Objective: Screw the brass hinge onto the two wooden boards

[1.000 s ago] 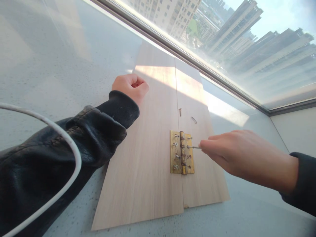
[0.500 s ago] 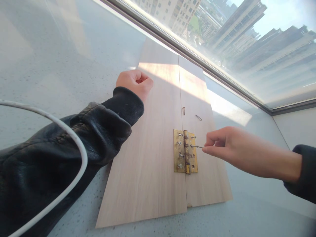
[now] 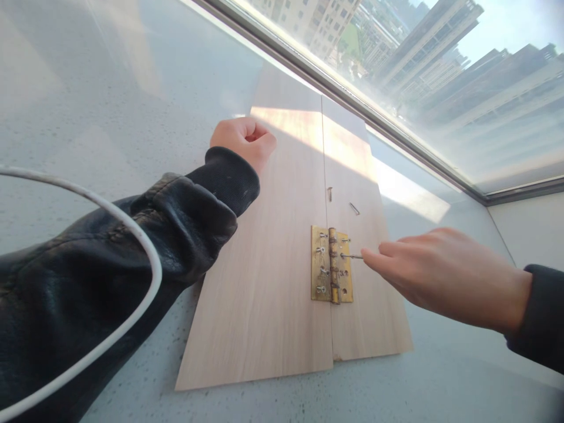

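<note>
Right hand [image 3: 434, 273] comes in from the right, fingertips pinched on a thin screw [image 3: 351, 256] that sticks out sideways from the right leaf of the brass hinge [image 3: 331, 272]. Screw tip sits at one of the hinge holes; can't tell how deep it is.

Left hand [image 3: 243, 140] is closed in a fist, holding nothing visible, resting on the left edge of the left board [image 3: 268, 294], dark jacket sleeve across the board's corner.

Hinge lies flat across the seam between the left board and the narrower right board [image 3: 365, 311], pin along the seam. Several other screws stand in both leaves, not driven flush.

Two loose screws lie on the boards above the hinge: one [image 3: 329, 193] right at the seam, one [image 3: 354, 208] just to its right on the right board.

Boards lie flat on a grey speckled desk [image 3: 110, 88] next to a window [image 3: 440, 70]. White cable [image 3: 145, 258] arcs across the near left, in front of the sleeve.
</note>
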A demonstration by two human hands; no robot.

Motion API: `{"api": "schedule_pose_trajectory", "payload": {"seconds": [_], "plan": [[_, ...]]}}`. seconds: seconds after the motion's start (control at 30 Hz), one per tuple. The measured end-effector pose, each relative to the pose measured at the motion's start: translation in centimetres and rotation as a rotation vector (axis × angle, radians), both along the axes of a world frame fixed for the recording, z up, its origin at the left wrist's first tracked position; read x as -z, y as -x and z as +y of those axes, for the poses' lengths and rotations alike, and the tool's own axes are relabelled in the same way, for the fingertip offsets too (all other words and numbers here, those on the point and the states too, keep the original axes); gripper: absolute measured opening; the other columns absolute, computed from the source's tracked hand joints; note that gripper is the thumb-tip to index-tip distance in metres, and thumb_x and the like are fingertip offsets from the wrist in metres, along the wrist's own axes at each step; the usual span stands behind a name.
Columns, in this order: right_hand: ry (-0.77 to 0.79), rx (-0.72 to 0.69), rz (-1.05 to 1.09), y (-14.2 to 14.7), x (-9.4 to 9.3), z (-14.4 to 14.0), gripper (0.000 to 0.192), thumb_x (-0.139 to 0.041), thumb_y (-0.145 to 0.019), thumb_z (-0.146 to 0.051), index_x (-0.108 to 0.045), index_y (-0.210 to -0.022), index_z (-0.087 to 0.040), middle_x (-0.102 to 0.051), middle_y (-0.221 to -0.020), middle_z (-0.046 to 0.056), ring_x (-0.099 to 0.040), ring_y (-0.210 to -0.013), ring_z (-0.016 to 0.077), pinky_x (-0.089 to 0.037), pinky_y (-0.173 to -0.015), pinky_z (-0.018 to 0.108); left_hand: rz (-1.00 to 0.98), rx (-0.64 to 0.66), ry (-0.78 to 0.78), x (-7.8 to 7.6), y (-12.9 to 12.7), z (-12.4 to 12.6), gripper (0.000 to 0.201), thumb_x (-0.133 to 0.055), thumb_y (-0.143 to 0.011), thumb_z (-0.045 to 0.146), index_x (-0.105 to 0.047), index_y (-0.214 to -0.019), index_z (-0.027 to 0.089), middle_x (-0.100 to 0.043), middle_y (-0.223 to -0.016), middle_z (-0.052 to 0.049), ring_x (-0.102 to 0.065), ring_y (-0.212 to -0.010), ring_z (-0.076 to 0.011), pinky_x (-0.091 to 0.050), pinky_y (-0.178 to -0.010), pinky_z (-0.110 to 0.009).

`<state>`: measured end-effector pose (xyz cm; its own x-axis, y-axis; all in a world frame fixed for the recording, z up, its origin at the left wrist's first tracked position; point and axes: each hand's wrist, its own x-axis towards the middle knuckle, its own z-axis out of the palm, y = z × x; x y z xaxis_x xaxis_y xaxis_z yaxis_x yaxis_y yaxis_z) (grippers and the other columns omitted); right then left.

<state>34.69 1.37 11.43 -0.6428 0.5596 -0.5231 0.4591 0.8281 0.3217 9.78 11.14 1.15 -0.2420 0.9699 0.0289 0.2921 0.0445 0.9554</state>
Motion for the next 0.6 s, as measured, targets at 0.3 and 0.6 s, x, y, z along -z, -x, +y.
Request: {"api": "schedule_pose_trajectory", "payload": {"seconds": [0.3,0.6], "plan": [[0.355,1.109,0.116,1.0,0.7,2.4,0.035,-0.048,-0.090,-0.044,-0.062,-0.066,-0.023,-0.050,-0.055,0.001,-0.043,-0.048,0.0134,-0.034,-0.047,0.029,0.001,0.037,0.054,-0.8,0.1,0.1,0.013,-0.060,-0.075,0.023,-0.059,-0.063,0.022,-0.050,-0.060,0.006,-0.047,-0.065,-0.0106,-0.041,-0.066,-0.027],[-0.111,-0.024,0.049,0.8,0.3,-1.1,0.030,-0.039,-0.074,0.003,-0.054,-0.066,-0.022,-0.049,-0.054,0.002,-0.043,-0.044,0.0176,-0.010,-0.050,0.034,-0.001,0.005,0.037,-0.8,0.1,0.0,0.011,-0.061,-0.071,0.029,-0.061,-0.064,0.021,-0.052,-0.061,0.004,-0.050,-0.067,-0.0110,-0.039,-0.064,-0.026]]}}
